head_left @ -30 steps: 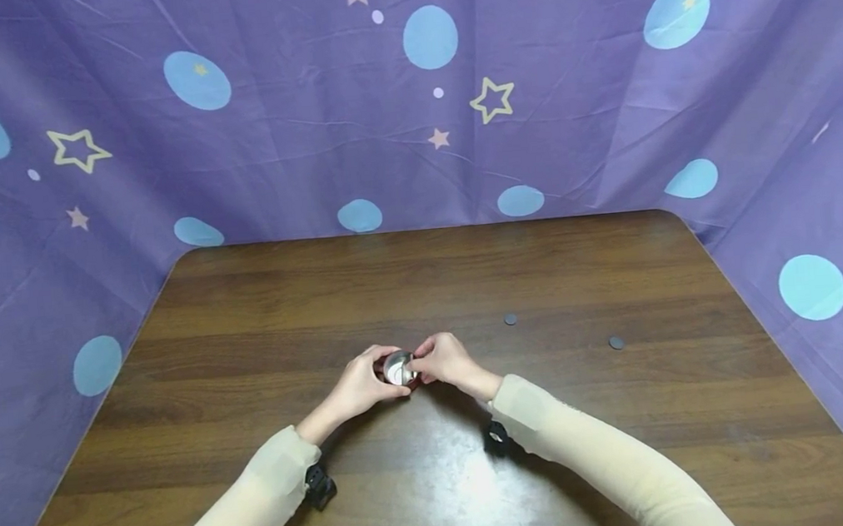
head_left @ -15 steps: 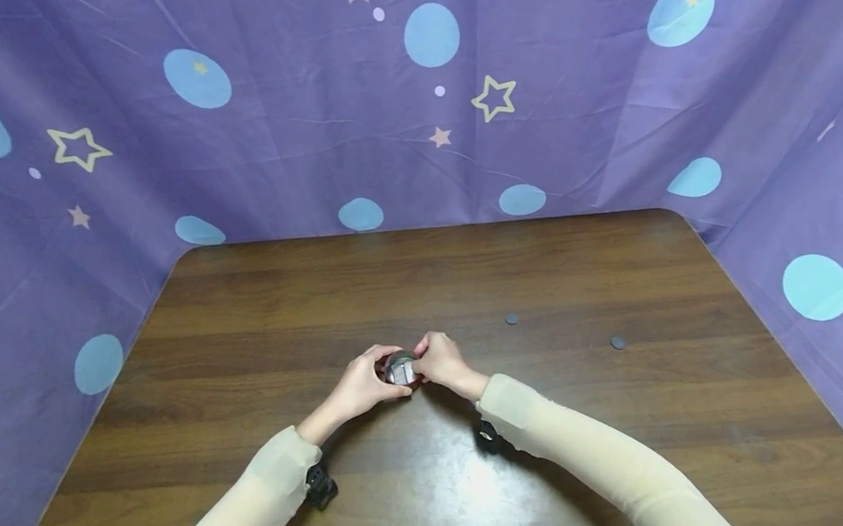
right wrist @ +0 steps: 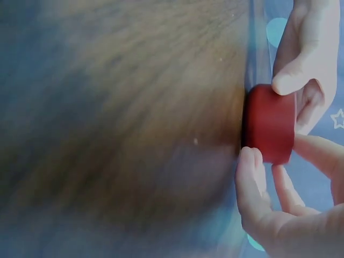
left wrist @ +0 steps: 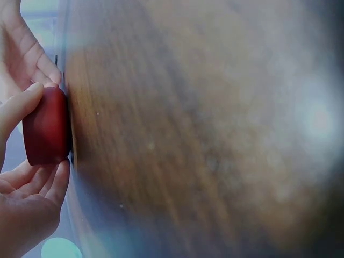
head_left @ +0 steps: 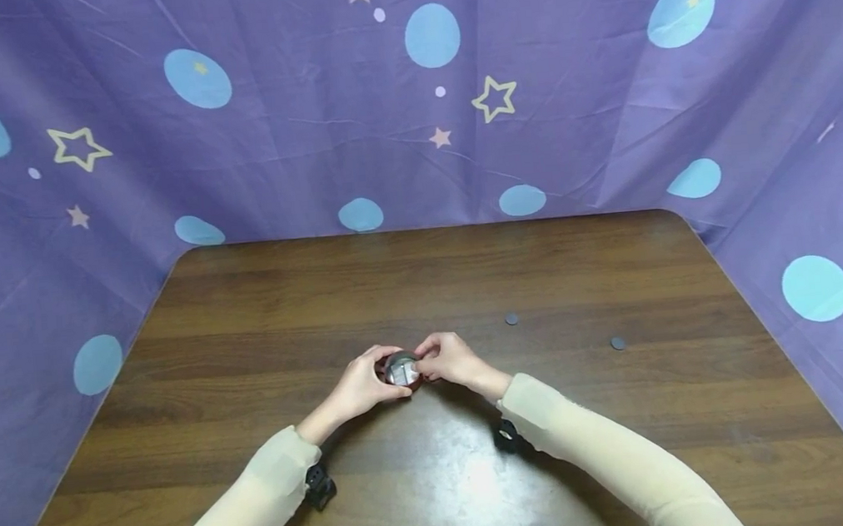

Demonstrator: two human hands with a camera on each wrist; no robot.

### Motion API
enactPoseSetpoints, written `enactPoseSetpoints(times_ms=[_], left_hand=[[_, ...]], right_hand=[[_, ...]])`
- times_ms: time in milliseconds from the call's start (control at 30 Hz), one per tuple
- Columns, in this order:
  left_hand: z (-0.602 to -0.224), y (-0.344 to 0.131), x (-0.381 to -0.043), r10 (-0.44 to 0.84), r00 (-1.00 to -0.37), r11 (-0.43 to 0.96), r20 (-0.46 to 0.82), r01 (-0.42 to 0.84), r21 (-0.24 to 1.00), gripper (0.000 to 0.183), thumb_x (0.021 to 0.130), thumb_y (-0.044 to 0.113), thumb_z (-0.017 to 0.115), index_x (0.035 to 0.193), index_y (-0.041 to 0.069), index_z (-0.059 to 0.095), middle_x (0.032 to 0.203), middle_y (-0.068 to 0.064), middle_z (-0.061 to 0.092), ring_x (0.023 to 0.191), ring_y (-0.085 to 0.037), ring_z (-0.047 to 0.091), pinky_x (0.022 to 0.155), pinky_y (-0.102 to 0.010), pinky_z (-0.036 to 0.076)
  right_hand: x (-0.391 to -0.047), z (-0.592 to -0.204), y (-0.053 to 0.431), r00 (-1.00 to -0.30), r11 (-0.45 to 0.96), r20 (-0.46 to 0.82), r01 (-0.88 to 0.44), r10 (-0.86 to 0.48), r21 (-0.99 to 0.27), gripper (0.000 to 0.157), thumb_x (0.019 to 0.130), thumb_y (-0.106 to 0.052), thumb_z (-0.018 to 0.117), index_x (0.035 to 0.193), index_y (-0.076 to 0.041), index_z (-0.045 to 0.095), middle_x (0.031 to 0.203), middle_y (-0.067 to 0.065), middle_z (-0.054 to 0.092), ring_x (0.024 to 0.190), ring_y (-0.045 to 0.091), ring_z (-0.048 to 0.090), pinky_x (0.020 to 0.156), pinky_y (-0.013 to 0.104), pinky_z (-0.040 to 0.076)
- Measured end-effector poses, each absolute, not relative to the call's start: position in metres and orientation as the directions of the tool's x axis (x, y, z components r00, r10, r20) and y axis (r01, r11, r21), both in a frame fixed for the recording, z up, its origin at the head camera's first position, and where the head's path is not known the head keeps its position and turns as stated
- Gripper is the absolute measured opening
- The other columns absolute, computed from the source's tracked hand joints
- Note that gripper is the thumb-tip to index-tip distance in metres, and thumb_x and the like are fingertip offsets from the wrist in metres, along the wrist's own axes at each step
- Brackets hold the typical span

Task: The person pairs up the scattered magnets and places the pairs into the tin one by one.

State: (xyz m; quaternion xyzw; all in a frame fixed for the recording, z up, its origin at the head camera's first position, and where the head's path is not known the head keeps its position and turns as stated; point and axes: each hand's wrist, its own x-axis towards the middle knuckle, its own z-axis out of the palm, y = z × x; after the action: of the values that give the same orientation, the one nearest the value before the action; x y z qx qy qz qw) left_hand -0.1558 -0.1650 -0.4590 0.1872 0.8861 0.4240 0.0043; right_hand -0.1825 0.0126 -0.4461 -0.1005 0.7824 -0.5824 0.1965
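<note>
A small round red container with a shiny, silvery inside stands on the table, its opening facing up. My left hand grips its left side, thumb in front and fingers behind. At its right rim, my right hand pinches the edge, with the thumb tip over the opening. Both wrist views show the smooth red side wall, as the red container in one and the same container in the other. What exactly lies inside is too small to tell; a pale patch with a dark line shows there.
Two small dark grey discs lie apart on the brown wooden table: a nearer disc at the right and a farther disc. A purple curtain with stars and blue spots surrounds the table's back and sides.
My right wrist swung left, then back to the right, while its fingers stayed at the container's rim. The pale patch inside looks different. My left hand kept its grip in place.
</note>
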Motion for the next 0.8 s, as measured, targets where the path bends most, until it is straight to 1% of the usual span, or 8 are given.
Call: enactPoseSetpoints(times_ms=[100,200,367,500,633,700,800], left_hand=[[-0.459,-0.165,-0.156,0.338,-0.93,0.57,0.142,0.323,0.755,0.056,0.061,0.013,0.083,0.109,-0.004,0.059,0.098,-0.014,0.061,0.086,-0.025,0.06,0.075,-0.032,0.05],[-0.458,-0.165,-0.155,0.335,-0.933,0.573,0.131,0.312,0.758,0.056,0.061,0.012,0.083,0.109,-0.005,0.059,0.098,-0.014,0.061,0.086,-0.025,0.061,0.075,-0.032,0.051],[-0.458,-0.164,-0.155,0.321,-0.94,0.588,0.117,0.295,0.753,0.056,0.06,0.013,0.084,0.108,-0.004,0.06,0.097,-0.013,0.061,0.086,-0.024,0.061,0.075,-0.029,0.05],[-0.459,-0.165,-0.155,0.314,-0.943,0.595,0.114,0.289,0.75,0.057,0.06,0.014,0.084,0.108,-0.003,0.06,0.098,-0.012,0.062,0.085,-0.023,0.061,0.074,-0.028,0.05],[-0.459,-0.165,-0.156,0.311,-0.943,0.593,0.119,0.291,0.751,0.057,0.059,0.014,0.085,0.108,-0.003,0.06,0.097,-0.012,0.062,0.084,-0.023,0.061,0.073,-0.029,0.05],[-0.459,-0.165,-0.156,0.311,-0.942,0.592,0.124,0.294,0.75,0.058,0.059,0.014,0.085,0.108,-0.003,0.06,0.097,-0.012,0.062,0.083,-0.023,0.061,0.073,-0.028,0.05],[-0.459,-0.165,-0.157,0.31,-0.943,0.592,0.12,0.29,0.752,0.058,0.059,0.013,0.085,0.108,-0.003,0.06,0.096,-0.012,0.062,0.082,-0.022,0.062,0.072,-0.027,0.05]], right_hand=[[-0.182,-0.445,0.018,-0.899,0.304,-0.164,0.037,-0.406,-0.952,0.022,0.076,0.001,0.065,0.094,0.011,0.059,0.076,0.019,0.066,0.061,0.018,0.063,0.06,0.031,0.054],[-0.182,-0.442,0.025,-0.895,0.315,-0.128,-0.015,-0.427,-0.949,0.022,0.076,-0.001,0.065,0.095,0.01,0.06,0.077,0.018,0.065,0.064,0.021,0.063,0.061,0.031,0.054],[-0.184,-0.438,0.037,-0.883,0.346,-0.093,-0.082,-0.46,-0.935,0.023,0.078,-0.004,0.065,0.097,0.008,0.06,0.079,0.015,0.065,0.065,0.023,0.061,0.063,0.034,0.053],[-0.186,-0.434,0.048,-0.876,0.369,-0.09,-0.105,-0.474,-0.924,0.025,0.079,-0.006,0.064,0.1,0.007,0.06,0.08,0.013,0.065,0.068,0.024,0.061,0.065,0.036,0.052],[-0.187,-0.429,0.059,-0.87,0.386,-0.085,-0.125,-0.485,-0.914,0.027,0.081,-0.008,0.063,0.102,0.007,0.06,0.084,0.013,0.065,0.073,0.029,0.062,0.068,0.037,0.052],[-0.185,-0.422,0.065,-0.867,0.385,-0.08,-0.134,-0.492,-0.913,0.028,0.082,-0.008,0.063,0.104,0.009,0.059,0.087,0.016,0.064,0.076,0.033,0.061,0.07,0.039,0.052],[-0.184,-0.419,0.075,-0.868,0.391,-0.076,-0.142,-0.491,-0.909,0.027,0.082,-0.008,0.062,0.104,0.009,0.058,0.088,0.016,0.064,0.077,0.031,0.061,0.071,0.039,0.052]])
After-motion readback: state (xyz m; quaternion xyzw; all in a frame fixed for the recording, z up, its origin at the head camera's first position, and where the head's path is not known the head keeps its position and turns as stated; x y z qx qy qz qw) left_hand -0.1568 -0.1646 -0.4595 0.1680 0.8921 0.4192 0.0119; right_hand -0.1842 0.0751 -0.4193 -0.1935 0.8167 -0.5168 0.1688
